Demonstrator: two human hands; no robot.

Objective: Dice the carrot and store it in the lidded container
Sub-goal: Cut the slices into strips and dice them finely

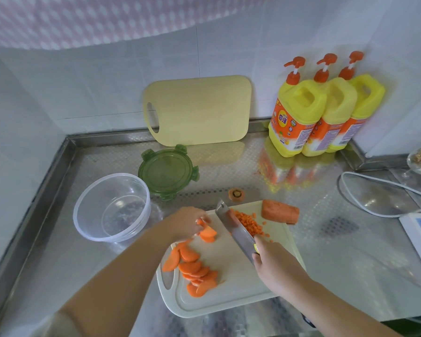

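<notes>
**On the white plastic cutting board [231,295]: chopping time**

At the board's far left side, the left hand [187,222] bends its fingers down on a small stack of orange carrot slices [207,231]. The stack peeks out just under the fingertips. The right hand [275,261] is wrapped tight round the handle of the wide steel knife [233,227]. The blade is tilted and sits between the left fingers and a pile of tiny carrot cubes [249,223]. More flat slices [192,266] lie spread near the board's handle hole. A thick uncut carrot chunk [280,211] rests at the far corner. The clear round plastic container [112,207] sits left of the board. Its green round lid [167,172] lies just behind it.
</notes>
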